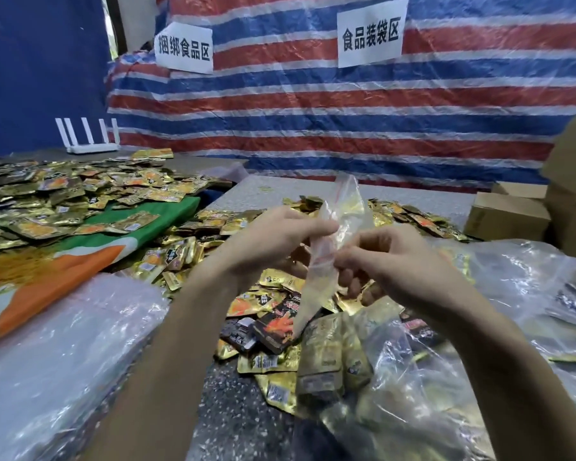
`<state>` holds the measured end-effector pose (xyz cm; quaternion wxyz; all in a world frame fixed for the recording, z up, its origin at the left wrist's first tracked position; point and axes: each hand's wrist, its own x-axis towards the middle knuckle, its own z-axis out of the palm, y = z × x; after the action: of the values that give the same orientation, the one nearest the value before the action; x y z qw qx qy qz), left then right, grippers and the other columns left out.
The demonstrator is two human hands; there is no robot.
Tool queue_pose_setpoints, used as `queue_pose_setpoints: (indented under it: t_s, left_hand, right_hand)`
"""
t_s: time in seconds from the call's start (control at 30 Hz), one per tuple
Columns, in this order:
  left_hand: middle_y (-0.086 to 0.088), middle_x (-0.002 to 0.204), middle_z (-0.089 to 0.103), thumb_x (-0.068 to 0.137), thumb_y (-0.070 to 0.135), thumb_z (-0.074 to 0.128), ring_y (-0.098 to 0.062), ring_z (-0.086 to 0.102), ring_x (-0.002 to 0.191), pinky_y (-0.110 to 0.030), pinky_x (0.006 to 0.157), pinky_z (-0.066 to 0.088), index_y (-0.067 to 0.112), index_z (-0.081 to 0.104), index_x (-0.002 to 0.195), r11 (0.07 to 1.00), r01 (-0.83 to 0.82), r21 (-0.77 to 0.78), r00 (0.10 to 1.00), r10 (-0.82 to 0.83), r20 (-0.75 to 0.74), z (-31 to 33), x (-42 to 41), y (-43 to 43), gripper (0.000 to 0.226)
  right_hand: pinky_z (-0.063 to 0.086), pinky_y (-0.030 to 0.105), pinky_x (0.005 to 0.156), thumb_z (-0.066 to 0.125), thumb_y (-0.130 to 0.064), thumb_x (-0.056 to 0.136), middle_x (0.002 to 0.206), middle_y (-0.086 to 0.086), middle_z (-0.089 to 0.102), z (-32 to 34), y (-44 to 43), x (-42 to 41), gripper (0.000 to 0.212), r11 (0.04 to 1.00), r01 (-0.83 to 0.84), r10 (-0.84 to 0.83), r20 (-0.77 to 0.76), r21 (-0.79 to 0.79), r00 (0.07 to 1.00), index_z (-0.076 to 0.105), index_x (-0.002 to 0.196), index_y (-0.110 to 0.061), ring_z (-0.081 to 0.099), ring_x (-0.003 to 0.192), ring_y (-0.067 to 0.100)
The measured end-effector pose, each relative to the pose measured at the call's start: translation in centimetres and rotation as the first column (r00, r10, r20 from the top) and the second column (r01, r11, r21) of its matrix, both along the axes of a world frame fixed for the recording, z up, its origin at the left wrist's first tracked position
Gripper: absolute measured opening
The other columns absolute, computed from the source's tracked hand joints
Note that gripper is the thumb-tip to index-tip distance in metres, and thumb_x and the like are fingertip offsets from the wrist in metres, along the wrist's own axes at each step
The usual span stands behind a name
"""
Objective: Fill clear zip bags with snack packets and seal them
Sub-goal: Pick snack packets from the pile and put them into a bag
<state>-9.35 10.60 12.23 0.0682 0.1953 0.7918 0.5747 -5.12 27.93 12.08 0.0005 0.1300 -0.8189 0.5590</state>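
At mid-frame a clear zip bag (343, 211) slants upright, pinched on its left edge by the fingers (308, 227) of the left hand (270, 237) and lower down by the right hand (393, 261), above gold snack packets (270, 301) heaped on the tabletop (240, 410).

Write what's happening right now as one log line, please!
left hand: pinches clear zip bag | right hand: pinches same bag | snack packets: loose pile underneath
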Motion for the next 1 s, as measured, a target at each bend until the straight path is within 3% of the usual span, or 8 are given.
queue_pose_setpoints:
  t_s: [0.13, 0.23, 0.37, 0.47, 0.57, 0.67, 0.87, 1.0]
  left_hand:
    - [-0.007, 0.073, 0.068, 0.091, 0.011, 0.065, -0.013, 0.063, 0.062, -0.027, 0.056, 0.053, 0.001, 0.074, 0.080, 0.995, -0.095, 0.020, 0.995, 0.094, 0.026, 0.4, -1.2, 0.7, 0.018]
    - [-0.013, 0.081, 0.075, 0.087, 0.016, 0.073, -0.012, 0.062, 0.064, -0.019, 0.055, 0.049, 0.004, 0.079, 0.083, 0.996, -0.093, -0.007, 0.996, 0.093, 0.014, 0.5, -1.3, 0.6, 0.013]
    - [-0.007, 0.073, 0.074, 0.080, 0.016, 0.080, -0.007, 0.059, 0.053, -0.014, 0.044, 0.042, 0.014, 0.078, 0.068, 0.999, -0.036, -0.011, 0.999, 0.036, -0.008, 0.6, -1.2, 0.9, 0.013]
    - [-0.011, 0.075, 0.074, 0.079, 0.010, 0.078, -0.011, 0.060, 0.052, -0.015, 0.041, 0.041, 0.010, 0.077, 0.067, 1.000, 0.001, 0.026, 1.000, -0.001, 0.012, 0.7, -1.0, 1.0, 0.012]
    - [-0.015, 0.078, 0.073, 0.084, 0.003, 0.070, -0.016, 0.061, 0.054, -0.018, 0.043, 0.045, 0.015, 0.073, 0.059, 0.999, 0.047, 0.021, 0.997, -0.049, 0.062, 0.6, -1.1, 0.8, 0.027]
    - [-0.010, 0.072, 0.068, 0.086, 0.007, 0.070, -0.017, 0.060, 0.047, -0.022, 0.041, 0.045, 0.004, 0.068, 0.072, 0.995, -0.040, 0.093, 0.995, 0.031, 0.098, 0.8, -1.3, 0.6, 0.015]
    - [-0.014, 0.080, 0.068, 0.094, 0.012, 0.060, -0.019, 0.062, 0.052, -0.022, 0.041, 0.046, 0.000, 0.070, 0.085, 0.985, 0.067, 0.160, 0.988, -0.088, 0.128, 1.4, -0.7, -0.1, 0.018]
    - [-0.016, 0.080, 0.069, 0.096, 0.010, 0.059, -0.019, 0.064, 0.051, -0.023, 0.042, 0.049, -0.006, 0.070, 0.087, 0.983, 0.078, 0.167, 0.982, -0.105, 0.158, 1.1, -0.8, 0.5, 0.022]
  right_hand:
    - [0.041, 0.018, 0.044, 0.065, -0.008, 0.089, 0.058, 0.005, 0.065, 0.3, 1.0, 0.0, 0.020, 0.999, 0.030, -0.031, 0.027, 0.045, 0.999, 0.070, 0.070, -0.004, 0.055, 0.051, 0.012]
    - [0.042, 0.021, 0.045, 0.075, -0.031, 0.083, 0.056, -0.001, 0.063, 0.4, 1.7, 0.1, 0.026, 0.975, 0.123, -0.115, -0.053, 0.185, 0.992, 0.067, 0.069, -0.011, 0.053, 0.048, 0.007]
    - [0.052, 0.022, 0.060, 0.077, -0.053, 0.068, 0.104, -0.019, 0.061, 0.6, 2.5, 0.5, 0.045, 0.919, 0.296, -0.138, -0.495, 0.258, 0.858, 0.061, 0.108, -0.039, 0.059, 0.074, 0.008]
    - [0.046, 0.011, 0.066, 0.075, -0.046, 0.078, 0.131, -0.029, 0.049, 0.7, 2.8, 0.5, 0.056, 0.905, 0.118, 0.109, -0.492, 0.408, 0.863, 0.056, 0.130, -0.043, 0.059, 0.083, 0.010]
    - [0.047, 0.015, 0.066, 0.072, -0.033, 0.077, 0.124, -0.022, 0.061, 0.5, 3.0, 0.2, 0.037, 0.911, 0.083, 0.133, -0.478, 0.404, 0.868, 0.072, 0.114, -0.034, 0.063, 0.076, 0.014]
    - [0.046, 0.014, 0.061, 0.070, -0.030, 0.075, 0.114, -0.017, 0.068, 0.6, 3.4, 0.2, 0.019, 0.929, 0.116, 0.100, -0.541, 0.351, 0.835, 0.079, 0.090, -0.024, 0.064, 0.068, 0.017]
    - [0.052, 0.019, 0.065, 0.068, -0.031, 0.077, 0.134, -0.027, 0.054, 0.3, 2.6, 0.2, 0.053, 0.920, 0.043, 0.195, -0.549, 0.390, 0.813, 0.057, 0.128, -0.042, 0.065, 0.082, 0.012]
    - [0.054, 0.023, 0.059, 0.073, -0.031, 0.074, 0.108, -0.015, 0.071, 0.3, 2.3, -0.1, 0.026, 0.938, 0.093, 0.148, -0.627, 0.334, 0.765, 0.076, 0.100, -0.028, 0.066, 0.065, 0.013]
